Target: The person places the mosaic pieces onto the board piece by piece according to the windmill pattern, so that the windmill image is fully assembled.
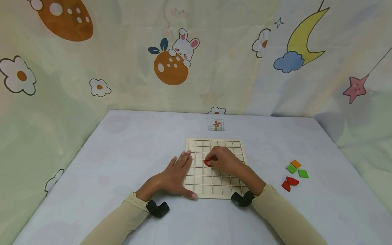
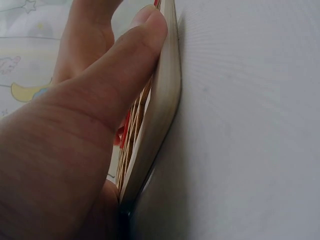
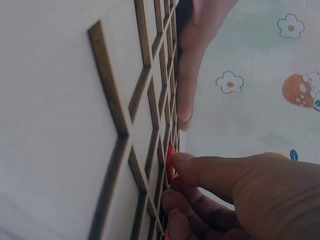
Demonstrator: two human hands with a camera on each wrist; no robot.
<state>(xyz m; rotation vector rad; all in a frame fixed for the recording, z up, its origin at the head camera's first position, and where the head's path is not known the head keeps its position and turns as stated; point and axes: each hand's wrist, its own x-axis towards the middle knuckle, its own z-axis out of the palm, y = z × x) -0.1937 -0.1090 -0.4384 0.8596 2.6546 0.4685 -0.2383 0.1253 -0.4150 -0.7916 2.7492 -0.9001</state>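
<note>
A light wooden grid board (image 1: 196, 189) lies flat on the table. My left hand (image 1: 175, 175) rests along its left side, fingers straight and spread, with the thumb at the front edge. Over the middle of the board, my right hand (image 1: 225, 160) pinches a small red piece (image 1: 207, 163) with rounded edge between thumb and fingertips. In the right wrist view this red piece (image 3: 171, 162) is right at the grid lines, under the thumb tip. A bit of another red piece (image 3: 166, 234) shows below the curled fingers; the rest is hidden.
To the right of the board lie two red pieces (image 1: 292, 181), two green diamonds (image 1: 303, 174) and an orange piece (image 1: 295, 164). A small card (image 1: 216, 124) with a pinwheel picture on a grid lies behind the board. A printed cloth (image 1: 128, 51) hangs behind the table.
</note>
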